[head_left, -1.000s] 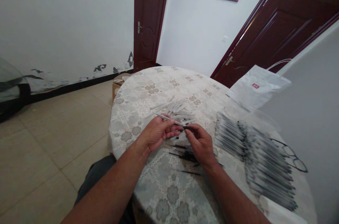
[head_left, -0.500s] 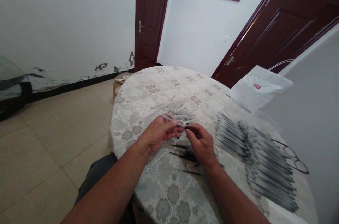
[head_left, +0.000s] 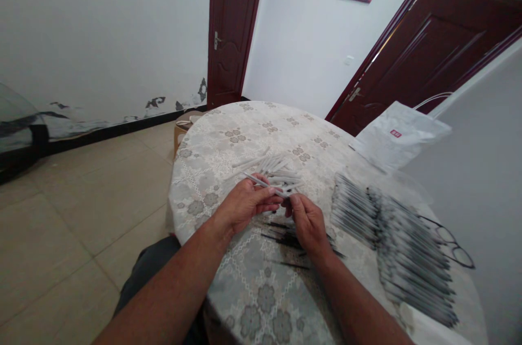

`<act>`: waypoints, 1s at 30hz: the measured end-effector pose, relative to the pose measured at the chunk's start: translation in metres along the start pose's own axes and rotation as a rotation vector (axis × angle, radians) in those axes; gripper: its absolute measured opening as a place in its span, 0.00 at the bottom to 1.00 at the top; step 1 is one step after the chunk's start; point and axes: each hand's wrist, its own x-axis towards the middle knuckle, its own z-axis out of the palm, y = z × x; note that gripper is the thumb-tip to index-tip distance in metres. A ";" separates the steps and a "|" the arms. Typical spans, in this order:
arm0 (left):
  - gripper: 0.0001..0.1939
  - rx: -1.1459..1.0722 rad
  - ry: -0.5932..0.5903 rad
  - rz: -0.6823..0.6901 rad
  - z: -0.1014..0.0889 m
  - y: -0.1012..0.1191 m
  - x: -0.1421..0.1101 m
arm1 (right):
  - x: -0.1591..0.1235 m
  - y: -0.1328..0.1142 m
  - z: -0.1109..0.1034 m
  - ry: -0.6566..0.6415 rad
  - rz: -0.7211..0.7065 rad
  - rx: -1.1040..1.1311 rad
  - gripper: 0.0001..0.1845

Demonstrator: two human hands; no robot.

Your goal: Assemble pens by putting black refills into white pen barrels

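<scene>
Left hand: liable to let slip, if pinching too loosely; gripping a pale tube between thumb and fingers.
Pale tube: slanting across left hand toward right hand, in from the near edge of the worktop.
Loose pale tubes: just beyond both hands; liable to scatter if brushed.
Right hand: fingertips bunched at tube's right end; cannot tell whether gripping.
Black rods: partly beneath right hand.

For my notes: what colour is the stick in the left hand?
The stick looks pale grey, seen in the head view.
</scene>
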 end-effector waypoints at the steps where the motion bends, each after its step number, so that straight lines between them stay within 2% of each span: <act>1: 0.19 0.000 0.002 0.001 0.000 0.000 0.000 | -0.001 0.000 0.000 0.003 -0.009 0.003 0.18; 3: 0.18 -0.006 0.006 0.004 0.000 -0.001 0.000 | -0.002 0.002 0.002 0.031 -0.035 0.002 0.14; 7: 0.18 0.005 0.005 0.006 -0.001 -0.001 0.002 | -0.003 0.006 0.005 0.079 -0.068 -0.049 0.14; 11: 0.17 0.029 -0.022 0.018 -0.001 -0.003 0.003 | -0.003 0.003 0.004 0.043 -0.092 -0.113 0.09; 15: 0.17 0.051 -0.025 0.006 -0.001 -0.003 0.002 | -0.003 0.001 0.000 -0.019 -0.078 -0.144 0.19; 17: 0.17 0.051 -0.016 0.004 -0.001 -0.003 0.002 | -0.004 0.002 -0.001 -0.015 -0.077 -0.109 0.20; 20: 0.17 0.032 0.000 0.015 -0.002 -0.002 0.002 | -0.005 0.005 0.000 0.046 -0.097 -0.067 0.12; 22: 0.17 0.028 -0.002 0.016 -0.002 -0.002 0.002 | -0.004 0.006 0.001 0.079 -0.111 -0.076 0.13; 26: 0.16 0.054 -0.022 0.010 0.000 0.000 0.001 | -0.003 0.003 0.001 0.038 -0.145 -0.154 0.08; 30: 0.16 0.080 -0.014 -0.001 0.002 0.001 0.000 | -0.003 0.001 -0.002 -0.040 -0.122 -0.171 0.18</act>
